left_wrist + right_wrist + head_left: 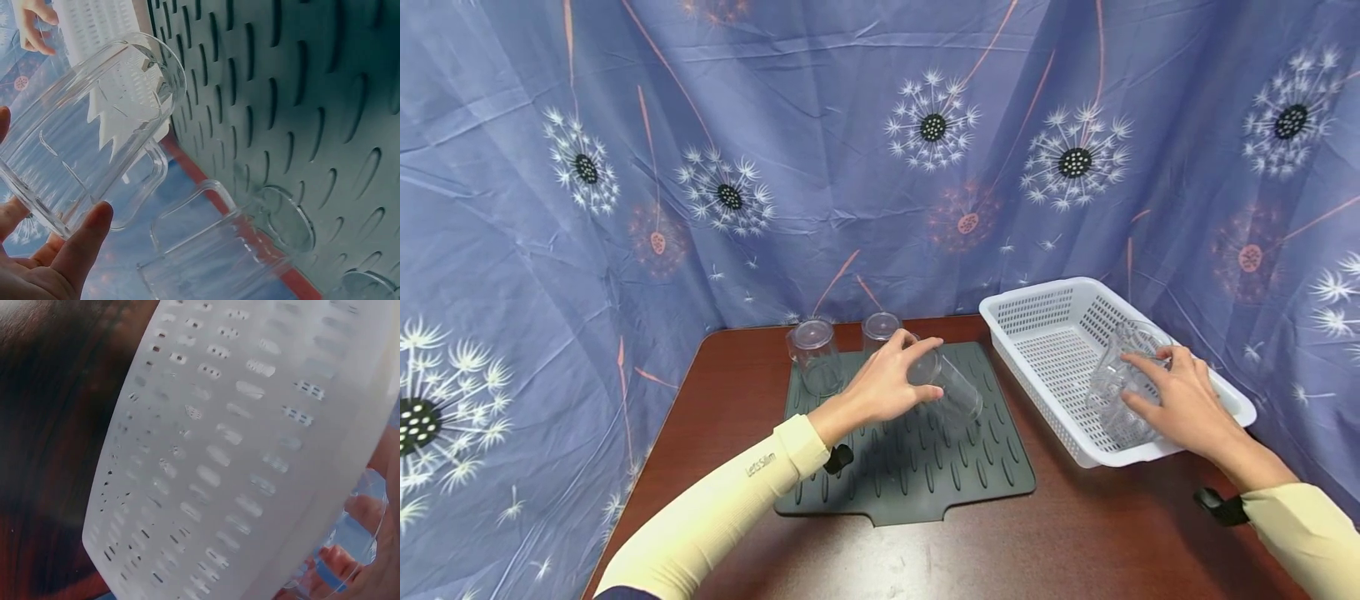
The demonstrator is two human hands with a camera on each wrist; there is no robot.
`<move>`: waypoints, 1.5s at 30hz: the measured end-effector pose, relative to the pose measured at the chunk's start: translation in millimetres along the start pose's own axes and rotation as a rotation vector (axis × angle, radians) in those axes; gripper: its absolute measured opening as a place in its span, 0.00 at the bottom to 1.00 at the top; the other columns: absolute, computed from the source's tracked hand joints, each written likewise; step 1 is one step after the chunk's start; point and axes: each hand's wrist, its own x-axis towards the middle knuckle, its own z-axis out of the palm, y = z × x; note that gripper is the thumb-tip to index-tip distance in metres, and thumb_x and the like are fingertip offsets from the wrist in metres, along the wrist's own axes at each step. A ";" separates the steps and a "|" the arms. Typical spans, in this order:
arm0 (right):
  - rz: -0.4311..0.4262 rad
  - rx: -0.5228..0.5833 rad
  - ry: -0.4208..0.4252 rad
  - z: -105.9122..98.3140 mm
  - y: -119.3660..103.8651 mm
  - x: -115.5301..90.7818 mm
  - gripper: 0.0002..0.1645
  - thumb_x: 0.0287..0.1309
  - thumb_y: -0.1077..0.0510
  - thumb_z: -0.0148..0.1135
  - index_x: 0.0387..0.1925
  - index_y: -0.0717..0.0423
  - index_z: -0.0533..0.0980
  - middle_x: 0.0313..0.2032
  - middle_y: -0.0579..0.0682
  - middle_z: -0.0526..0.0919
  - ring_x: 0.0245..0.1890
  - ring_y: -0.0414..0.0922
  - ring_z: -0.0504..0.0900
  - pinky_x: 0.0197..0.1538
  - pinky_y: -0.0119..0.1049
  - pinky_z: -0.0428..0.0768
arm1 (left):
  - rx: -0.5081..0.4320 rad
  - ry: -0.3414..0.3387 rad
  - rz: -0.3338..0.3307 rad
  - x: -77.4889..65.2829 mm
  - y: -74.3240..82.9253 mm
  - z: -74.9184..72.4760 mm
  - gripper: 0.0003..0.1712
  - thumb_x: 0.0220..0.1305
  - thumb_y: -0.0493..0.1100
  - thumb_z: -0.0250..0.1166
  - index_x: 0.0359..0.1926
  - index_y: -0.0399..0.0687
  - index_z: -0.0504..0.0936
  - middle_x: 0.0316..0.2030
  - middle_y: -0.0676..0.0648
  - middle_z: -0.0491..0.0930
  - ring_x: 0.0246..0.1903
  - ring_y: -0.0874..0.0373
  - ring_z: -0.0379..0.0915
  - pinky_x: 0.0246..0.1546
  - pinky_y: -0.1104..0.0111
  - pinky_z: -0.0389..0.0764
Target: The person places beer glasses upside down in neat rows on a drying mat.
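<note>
– Grip status, head view?
– Your left hand (887, 382) pinches a clear mug (960, 402), tilted, over the dark mat (910, 493). Your right hand (1187, 404) is over the right side of the white basket (1026, 371), thumb and fingers apart at the clear glassware (1105, 387) inside. Can't tell if it grips.
– Else on the mat?
– Far-left mug (817, 360) and far-middle mug (880, 327), both clear, standing at the far side. Brown table (1075, 542) under mat and basket.
– Left wrist?
– Same hold: your thumb and fingers at one end of the tilted mug, its handle free. Another mug stands near it on the mat. Basket and your right hand sit beyond.
– Right wrist?
– Mostly the basket's slotted outer wall. Your fingers show at right, up against clear glassware, partly hidden by the rim. Grip unreadable there too.
</note>
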 end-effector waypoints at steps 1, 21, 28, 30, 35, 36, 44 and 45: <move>0.003 0.001 -0.016 -0.4 -1.4 0.1 0.33 0.50 0.59 0.73 0.59 0.60 0.74 0.53 0.76 0.64 0.45 0.75 0.63 0.42 0.65 0.60 | 0.000 0.004 0.000 1.8 1.3 -0.3 0.41 0.61 0.57 0.71 0.74 0.71 0.66 0.56 0.53 0.67 0.42 0.57 0.71 0.39 0.63 0.74; -0.056 0.004 -0.049 4.8 -11.1 -3.1 0.33 0.52 0.60 0.73 0.60 0.58 0.73 0.52 0.72 0.71 0.46 0.70 0.68 0.44 0.62 0.63 | 0.129 -0.002 -0.031 50.5 26.4 -3.3 0.43 0.59 0.61 0.72 0.74 0.72 0.65 0.49 0.53 0.66 0.37 0.57 0.69 0.34 0.63 0.73; -0.026 0.023 -0.083 1.8 -12.6 -2.5 0.32 0.57 0.59 0.71 0.62 0.58 0.72 0.55 0.71 0.69 0.51 0.72 0.65 0.46 0.64 0.62 | 0.197 -0.007 -0.032 72.7 28.1 0.3 0.44 0.59 0.61 0.71 0.75 0.68 0.66 0.49 0.51 0.67 0.37 0.57 0.68 0.33 0.63 0.73; -0.019 0.023 -0.090 1.0 -12.5 -2.2 0.31 0.58 0.59 0.71 0.62 0.57 0.71 0.55 0.71 0.68 0.51 0.72 0.64 0.46 0.65 0.63 | 0.206 -0.014 -0.034 77.9 28.2 1.2 0.43 0.59 0.61 0.71 0.74 0.67 0.66 0.50 0.50 0.67 0.36 0.56 0.68 0.32 0.63 0.74; -0.010 0.021 -0.093 1.5 -13.7 -2.9 0.32 0.57 0.60 0.71 0.63 0.57 0.71 0.55 0.71 0.68 0.52 0.73 0.64 0.46 0.66 0.63 | 0.207 -0.028 -0.044 87.2 25.6 4.3 0.44 0.58 0.60 0.72 0.74 0.66 0.67 0.55 0.49 0.69 0.40 0.57 0.69 0.36 0.62 0.77; -0.009 0.021 -0.093 1.6 -13.7 -3.0 0.32 0.57 0.60 0.71 0.63 0.57 0.71 0.55 0.71 0.68 0.52 0.73 0.64 0.46 0.67 0.63 | 0.211 -0.030 -0.046 89.5 25.0 5.3 0.44 0.58 0.60 0.72 0.74 0.66 0.66 0.56 0.48 0.69 0.41 0.57 0.69 0.37 0.62 0.77; -0.017 0.013 -0.079 3.3 -12.1 -2.3 0.32 0.57 0.60 0.71 0.63 0.57 0.71 0.55 0.71 0.69 0.51 0.72 0.64 0.45 0.65 0.63 | 0.225 -0.048 -0.059 102.8 21.0 11.2 0.43 0.59 0.57 0.72 0.75 0.65 0.66 0.62 0.46 0.68 0.50 0.52 0.73 0.42 0.59 0.80; -0.019 0.011 -0.078 3.5 -12.2 -2.2 0.33 0.57 0.60 0.71 0.63 0.57 0.71 0.55 0.71 0.69 0.51 0.71 0.64 0.45 0.64 0.63 | 0.226 -0.047 -0.059 104.1 20.3 12.1 0.43 0.59 0.56 0.72 0.75 0.64 0.67 0.62 0.46 0.68 0.50 0.52 0.73 0.42 0.58 0.80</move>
